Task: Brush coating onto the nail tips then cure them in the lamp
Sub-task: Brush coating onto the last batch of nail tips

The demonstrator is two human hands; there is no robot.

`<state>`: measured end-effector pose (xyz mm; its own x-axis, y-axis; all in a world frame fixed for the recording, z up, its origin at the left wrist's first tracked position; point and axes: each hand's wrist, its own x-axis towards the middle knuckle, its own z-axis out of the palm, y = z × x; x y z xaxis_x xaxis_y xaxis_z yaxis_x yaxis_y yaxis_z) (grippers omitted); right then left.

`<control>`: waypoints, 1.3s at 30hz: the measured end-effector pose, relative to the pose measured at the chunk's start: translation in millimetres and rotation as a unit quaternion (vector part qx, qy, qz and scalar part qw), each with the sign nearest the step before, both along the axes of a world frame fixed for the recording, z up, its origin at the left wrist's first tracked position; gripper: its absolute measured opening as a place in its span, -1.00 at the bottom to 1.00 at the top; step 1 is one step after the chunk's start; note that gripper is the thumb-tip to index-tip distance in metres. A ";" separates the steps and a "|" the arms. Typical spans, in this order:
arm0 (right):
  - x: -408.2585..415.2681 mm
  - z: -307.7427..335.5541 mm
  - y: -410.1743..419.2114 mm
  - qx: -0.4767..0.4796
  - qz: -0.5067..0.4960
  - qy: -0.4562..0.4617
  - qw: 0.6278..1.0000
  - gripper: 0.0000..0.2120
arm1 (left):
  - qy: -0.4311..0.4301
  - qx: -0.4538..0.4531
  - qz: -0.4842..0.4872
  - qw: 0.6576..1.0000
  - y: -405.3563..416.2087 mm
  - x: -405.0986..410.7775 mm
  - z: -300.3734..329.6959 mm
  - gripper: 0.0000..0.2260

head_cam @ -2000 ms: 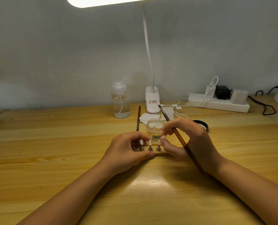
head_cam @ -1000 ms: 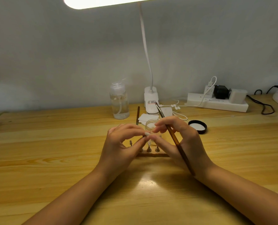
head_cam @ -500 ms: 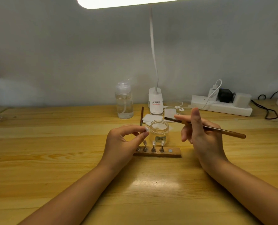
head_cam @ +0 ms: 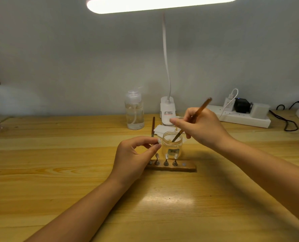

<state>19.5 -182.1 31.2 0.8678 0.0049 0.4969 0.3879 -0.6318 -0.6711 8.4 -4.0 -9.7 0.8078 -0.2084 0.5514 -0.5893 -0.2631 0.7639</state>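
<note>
Two hands are seen over the middle of the wooden bench. A brown brush is gripped by the curled fingers of the right hand, and its tip is dipped into the open mouth of a small clear jar that stands near the bench's centre. A small pale nail tip is pinched between thumb and forefinger of the left hand, just beside the jar's left wall. In front of the jar a wooden holder strip is laid flat, and three nail tips on small stands are set upright along it; its left end is hidden by the left hand.

Toward the far edge of the bench a clear pump bottle is stood, with the white base of a desk lamp just beside it on the right. White pads and a second brush are laid behind the jar. A white power strip with plugs is placed near the far right corner.
</note>
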 end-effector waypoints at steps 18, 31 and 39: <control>4.8 13.2 -22.6 0.098 -0.084 0.076 0.989 -0.69 | 0.011 -0.001 0.002 1.000 0.4 1.4 -1.5 -0.77; -3.3 10.9 -42.1 0.192 -0.098 0.078 0.973 -0.70 | 0.011 -0.001 0.006 1.000 2.7 0.6 -3.2 -0.77; -2.5 -1.0 -34.0 0.252 -0.064 0.078 0.962 -0.72 | 0.021 0.008 0.010 1.000 0.4 2.0 -2.0 -0.80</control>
